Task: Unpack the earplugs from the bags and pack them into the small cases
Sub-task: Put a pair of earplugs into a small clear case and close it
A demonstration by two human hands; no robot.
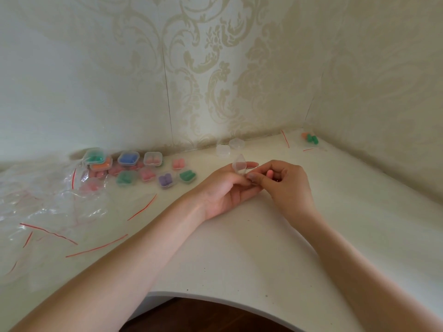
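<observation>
Above table (pixel 239 248), both hands (pixel 254 185) holding open clear case (pixel 241 167)

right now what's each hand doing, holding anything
Left hand: holds the open clear case.
Right hand: fingers curled, pinching at the same case; a pink bit shows between them.

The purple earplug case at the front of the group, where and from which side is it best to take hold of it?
Take the purple earplug case by its two opposite side walls, coming from above. It lies flat on the white table, lid up, so the low square sides suit a pinch. Its near side faces bare table, while the green case and a pink case stand close beside it, so a steep approach seems safest.
</observation>
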